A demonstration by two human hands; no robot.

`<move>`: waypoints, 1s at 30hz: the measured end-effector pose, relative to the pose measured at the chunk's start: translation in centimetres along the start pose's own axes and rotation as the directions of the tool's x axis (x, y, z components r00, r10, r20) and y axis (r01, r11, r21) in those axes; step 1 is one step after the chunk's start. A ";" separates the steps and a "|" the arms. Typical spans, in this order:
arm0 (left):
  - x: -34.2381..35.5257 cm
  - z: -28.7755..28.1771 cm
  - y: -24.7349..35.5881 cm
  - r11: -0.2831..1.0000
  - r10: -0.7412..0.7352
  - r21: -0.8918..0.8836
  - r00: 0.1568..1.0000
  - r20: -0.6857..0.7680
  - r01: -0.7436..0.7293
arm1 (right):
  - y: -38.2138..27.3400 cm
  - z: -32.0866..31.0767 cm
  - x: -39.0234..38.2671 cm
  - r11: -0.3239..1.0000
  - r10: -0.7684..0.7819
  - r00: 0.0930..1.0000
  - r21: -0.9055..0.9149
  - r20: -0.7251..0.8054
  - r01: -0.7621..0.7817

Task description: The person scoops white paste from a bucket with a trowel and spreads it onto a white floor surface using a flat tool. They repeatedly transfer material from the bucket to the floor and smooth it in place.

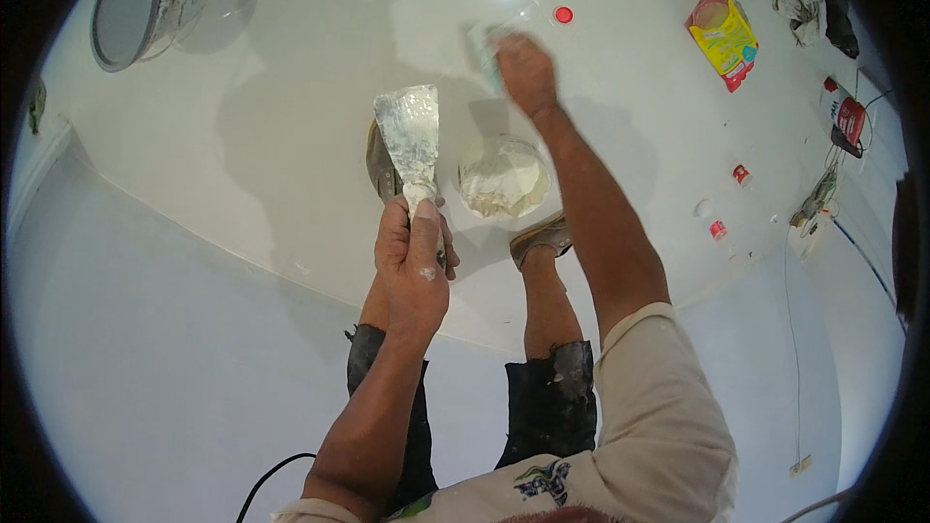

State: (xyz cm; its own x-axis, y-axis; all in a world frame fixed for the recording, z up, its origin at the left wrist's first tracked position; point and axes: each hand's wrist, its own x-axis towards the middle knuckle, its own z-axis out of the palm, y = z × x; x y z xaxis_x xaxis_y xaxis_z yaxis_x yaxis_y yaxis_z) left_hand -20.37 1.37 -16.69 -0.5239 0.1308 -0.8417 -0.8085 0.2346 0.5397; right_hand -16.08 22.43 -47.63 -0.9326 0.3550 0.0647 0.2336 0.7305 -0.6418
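Observation:
My left hand [414, 257] grips the handle of a putty knife [407, 121], blade pointing away from me and coated with whitish paste. Just right of the blade, between my shoes, sits a round container of white compound [509, 174]. My right hand [526, 73] is beyond that container, fingers closed around a pale, greenish object [484, 50] that is motion-blurred and too indistinct to name. A small red cap [564, 15] lies on the white floor [300, 165] to the right of that hand.
A lidded bucket [131, 10] stands top left. On the right lie a yellow packet with a brush [725, 44], crumpled material [802, 0], small bottles [717, 229], a red-and-black item [845, 121], further tools [814, 203] and cables. My shoes [538, 237] flank the compound container.

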 end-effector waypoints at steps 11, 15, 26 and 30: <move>-0.5 0.6 0.8 1.000 -0.013 -0.006 0.998 -0.062 0.012 | -2.0 -1.8 -0.2 0.938 0.294 0.946 0.150 0.138 -0.313; -0.9 1.2 0.4 1.000 -0.010 0.020 0.995 -0.095 0.012 | -1.3 -5.4 4.7 0.899 0.438 0.889 -0.072 0.133 -0.432; -1.6 0.9 0.3 0.999 0.048 -0.015 0.993 -0.108 -0.050 | 1.9 -4.6 7.2 0.964 0.216 0.967 -0.128 -0.139 -0.234; -2.9 0.8 0.5 0.995 0.040 -0.076 0.976 -0.213 -0.058 | -3.2 1.0 0.4 0.923 0.369 0.929 -0.128 0.022 -0.364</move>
State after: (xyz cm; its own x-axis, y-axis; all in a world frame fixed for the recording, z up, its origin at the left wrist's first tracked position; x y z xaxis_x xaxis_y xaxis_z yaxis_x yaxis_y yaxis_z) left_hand -19.05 1.87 -14.02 -0.6013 -0.0682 -0.7961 -0.7949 0.1530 0.5872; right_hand -17.50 19.67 -46.30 -0.7863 0.5866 -0.1941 0.5900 0.6195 -0.5178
